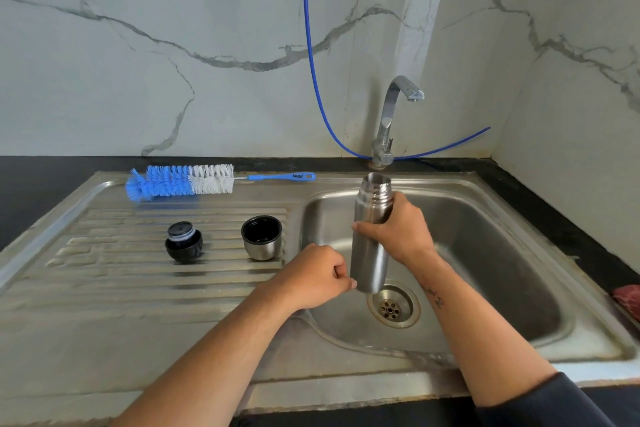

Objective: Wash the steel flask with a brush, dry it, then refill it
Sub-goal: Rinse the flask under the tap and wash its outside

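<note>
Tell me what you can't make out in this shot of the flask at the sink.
- Head view: inside of the steel flask, hidden by its own walls, so water or dirt cannot be told.
- Left hand fingertips, curled under by the flask base; contact unclear.
- Brush handle lettering, too small.
- Red object at the right edge, cut off.
- Cup interior, too dark.

Brushed steel flask (370,246) and matt steel sink (485,218); plastic-bristled bottle brush (180,181); glossy black stopper (183,241); polished marble-look wall (173,45).
</note>
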Action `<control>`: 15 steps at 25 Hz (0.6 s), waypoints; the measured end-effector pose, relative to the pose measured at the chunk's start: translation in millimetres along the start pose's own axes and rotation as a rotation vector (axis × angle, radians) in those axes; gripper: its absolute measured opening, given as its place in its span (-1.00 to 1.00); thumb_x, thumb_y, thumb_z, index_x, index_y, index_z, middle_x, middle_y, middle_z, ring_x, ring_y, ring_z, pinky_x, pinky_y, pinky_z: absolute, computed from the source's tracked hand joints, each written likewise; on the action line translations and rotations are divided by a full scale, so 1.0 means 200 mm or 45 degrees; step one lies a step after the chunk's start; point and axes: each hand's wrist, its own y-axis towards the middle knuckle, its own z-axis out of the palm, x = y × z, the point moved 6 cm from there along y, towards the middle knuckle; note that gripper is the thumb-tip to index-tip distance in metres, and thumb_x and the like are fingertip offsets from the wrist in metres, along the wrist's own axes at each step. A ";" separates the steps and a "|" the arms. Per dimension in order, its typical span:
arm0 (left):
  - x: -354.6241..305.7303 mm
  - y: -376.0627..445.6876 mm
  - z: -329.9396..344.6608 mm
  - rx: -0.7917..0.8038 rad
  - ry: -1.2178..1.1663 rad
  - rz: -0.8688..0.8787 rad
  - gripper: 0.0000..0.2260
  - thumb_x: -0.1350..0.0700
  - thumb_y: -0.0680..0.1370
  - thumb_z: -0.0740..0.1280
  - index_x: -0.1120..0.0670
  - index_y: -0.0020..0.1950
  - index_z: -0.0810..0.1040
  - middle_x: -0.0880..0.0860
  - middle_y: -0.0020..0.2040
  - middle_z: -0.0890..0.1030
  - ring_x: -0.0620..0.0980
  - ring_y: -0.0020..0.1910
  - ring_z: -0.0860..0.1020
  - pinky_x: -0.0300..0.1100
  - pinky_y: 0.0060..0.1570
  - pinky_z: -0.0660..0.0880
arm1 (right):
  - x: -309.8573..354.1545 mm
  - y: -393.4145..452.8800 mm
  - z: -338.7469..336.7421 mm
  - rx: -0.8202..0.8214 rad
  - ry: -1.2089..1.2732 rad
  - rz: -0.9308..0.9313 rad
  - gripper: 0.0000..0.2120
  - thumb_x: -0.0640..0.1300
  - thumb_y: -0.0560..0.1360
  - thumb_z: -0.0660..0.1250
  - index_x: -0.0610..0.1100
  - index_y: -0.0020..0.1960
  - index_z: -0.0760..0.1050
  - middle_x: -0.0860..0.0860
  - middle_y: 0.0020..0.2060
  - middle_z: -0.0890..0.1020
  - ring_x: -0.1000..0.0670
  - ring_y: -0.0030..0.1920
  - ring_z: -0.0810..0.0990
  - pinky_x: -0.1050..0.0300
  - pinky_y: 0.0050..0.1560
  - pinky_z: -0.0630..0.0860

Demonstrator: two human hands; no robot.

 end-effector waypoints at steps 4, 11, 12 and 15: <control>0.01 0.00 0.00 -0.001 -0.021 -0.003 -0.80 -0.02 0.55 0.49 0.08 -0.16 0.66 -0.10 -0.33 0.58 -0.17 -0.34 0.52 -0.28 -0.31 0.39 | -0.02 0.01 0.03 0.064 0.000 0.015 -0.39 0.03 0.27 0.67 -0.04 0.19 0.45 0.09 -0.03 0.63 0.06 -0.04 0.61 0.13 -0.07 0.54; 0.00 -0.01 0.00 0.053 0.040 0.019 -0.80 -0.02 0.55 0.48 0.10 -0.14 0.66 -0.07 -0.28 0.61 -0.07 -0.23 0.60 -0.12 -0.18 0.53 | -0.05 0.05 -0.04 -0.099 -0.144 -0.089 -0.32 -0.10 0.23 0.62 0.10 0.30 0.48 0.05 0.09 0.57 0.02 -0.01 0.57 0.05 0.05 0.52; 0.00 -0.02 0.00 0.059 0.043 0.027 -0.80 -0.01 0.55 0.48 0.11 -0.14 0.66 -0.06 -0.27 0.61 -0.04 -0.22 0.61 -0.12 -0.16 0.54 | -0.06 0.06 -0.04 -0.104 -0.238 -0.081 -0.29 -0.12 0.25 0.61 0.11 0.34 0.46 0.02 0.12 0.53 -0.01 0.01 0.54 0.00 0.10 0.52; -0.01 -0.03 -0.01 0.071 0.048 0.061 -0.81 0.01 0.56 0.47 0.12 -0.12 0.66 -0.09 -0.29 0.58 -0.11 -0.30 0.53 -0.20 -0.24 0.47 | -0.13 0.10 -0.02 -0.085 -0.498 -0.012 -0.24 -0.16 0.29 0.58 0.16 0.41 0.39 0.01 0.18 0.46 -0.12 0.13 0.54 -0.32 0.41 0.36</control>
